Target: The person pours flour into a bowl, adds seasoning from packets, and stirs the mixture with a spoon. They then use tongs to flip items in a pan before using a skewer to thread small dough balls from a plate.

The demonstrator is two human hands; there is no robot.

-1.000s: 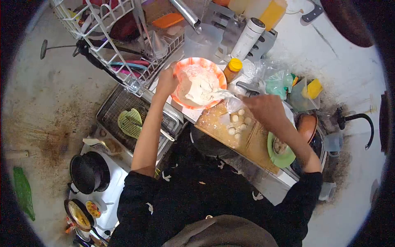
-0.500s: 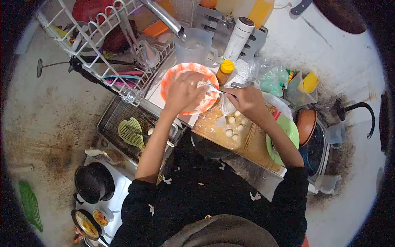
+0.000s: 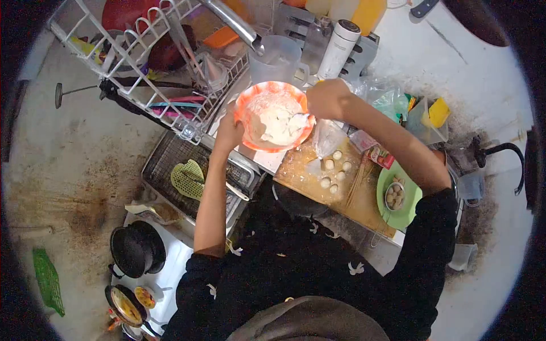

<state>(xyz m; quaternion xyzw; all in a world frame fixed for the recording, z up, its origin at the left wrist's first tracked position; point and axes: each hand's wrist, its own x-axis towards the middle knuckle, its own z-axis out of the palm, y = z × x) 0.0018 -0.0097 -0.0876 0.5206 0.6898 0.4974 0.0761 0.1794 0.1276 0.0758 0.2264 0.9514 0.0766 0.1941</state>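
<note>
An orange-and-white bowl (image 3: 248, 140) of white flour sits before me, with my left hand (image 3: 228, 133) closed round its left rim. A flour-coated spoon (image 3: 298, 120) rests in the flour against the bowl's right side. My right hand (image 3: 329, 100) is just past the bowl's upper right edge, its fingers turned away from view; whatever it touches is hidden. Below it, a clear plastic bag (image 3: 330, 138) lies by the wooden board (image 3: 296, 181). Several small pale dough balls (image 3: 329, 164) lie on that board.
A white dish rack (image 3: 142, 85) stands upper left, a clear jug (image 3: 274, 59) and a white flask (image 3: 339, 49) behind the bowl. Skewers (image 3: 357, 182) lie on the board; a green plate (image 3: 405, 211) holds a strainer (image 3: 394, 196) of small balls. Pans (image 3: 136, 248) stand lower left.
My left hand has moved from over the flour to the bowl's left rim. My right hand has left the spoon in the bowl and moved up; the yellow-capped jar is now hidden.
</note>
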